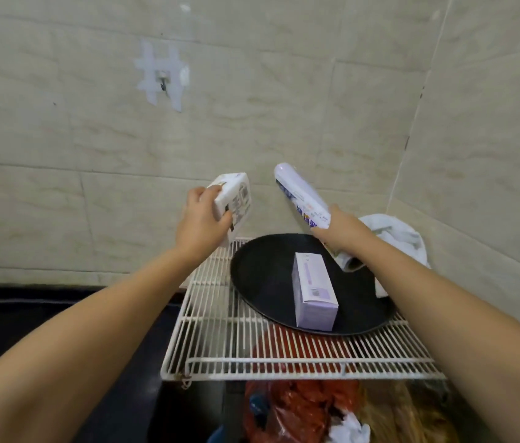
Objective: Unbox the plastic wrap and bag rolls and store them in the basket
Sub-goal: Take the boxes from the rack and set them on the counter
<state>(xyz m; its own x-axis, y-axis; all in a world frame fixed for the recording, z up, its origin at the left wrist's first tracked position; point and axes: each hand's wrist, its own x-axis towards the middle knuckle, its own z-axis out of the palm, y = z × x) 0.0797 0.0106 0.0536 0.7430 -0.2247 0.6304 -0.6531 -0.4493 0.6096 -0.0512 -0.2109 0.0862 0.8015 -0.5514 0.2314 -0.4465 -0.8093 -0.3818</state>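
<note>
Meanwhile left hand (202,223) grips a box (234,203), right hand (341,230) a roll (301,195), perhaps plastic wrap, above a black tray (261,276).

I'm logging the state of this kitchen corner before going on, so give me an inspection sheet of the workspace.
Surface: white wire rack carrying a black round tray.
Job's things: purple box lies on the tray; white box and roll held above the rack. No basket seen.
Clutter: white cloth at the tray's right; red plastic bags under the rack.
Grippers: left hand grips the white box; right hand grips the roll.
Cables: nothing seen.
Surroundings: tiled wall with a taped hook; dark counter at left.
</note>
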